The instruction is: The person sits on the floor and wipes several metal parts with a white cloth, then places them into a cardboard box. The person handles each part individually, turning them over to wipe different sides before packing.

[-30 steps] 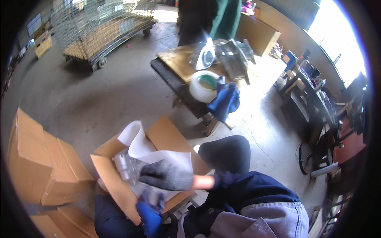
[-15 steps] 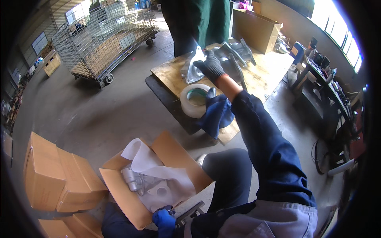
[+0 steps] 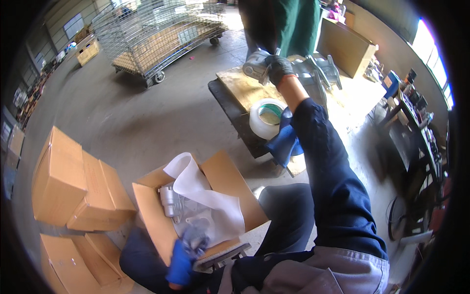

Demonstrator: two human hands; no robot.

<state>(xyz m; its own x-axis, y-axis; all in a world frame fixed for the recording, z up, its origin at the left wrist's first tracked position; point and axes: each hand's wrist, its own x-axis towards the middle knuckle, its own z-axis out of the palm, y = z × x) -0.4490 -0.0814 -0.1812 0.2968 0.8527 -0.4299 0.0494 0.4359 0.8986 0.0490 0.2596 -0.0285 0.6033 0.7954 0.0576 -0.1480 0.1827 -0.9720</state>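
My right hand point(image 3: 280, 69), in a dark grey glove, reaches out over the wooden table top. Its fingers are closed on a silvery metal casting point(image 3: 255, 64) with a rounded body and a flat flange, held tilted at the table's far left part. More flanged castings point(image 3: 311, 73) lie just right of that hand. My left hand point(image 3: 190, 247), in a blue and grey glove, is over the near edge of an open cardboard box point(image 3: 155, 230); motion blur hides its fingers. Inside the box are a metal casting point(image 3: 170, 202) and white foam sheet point(image 3: 215, 206).
A roll of clear tape point(image 3: 263, 128) and a blue cloth point(image 3: 285, 147) lie on the table's near edge point(image 3: 235, 93). Closed cartons point(image 3: 58, 176) stand left, an open carton point(image 3: 63, 259) below them. Beyond are a wire cage trolley point(image 3: 156, 49) and a person in green point(image 3: 296, 29).
My right hand has turned and lifted the casting, so its rounded body now shows. My left hand has moved up and left over the box edge. The whole view has shifted.
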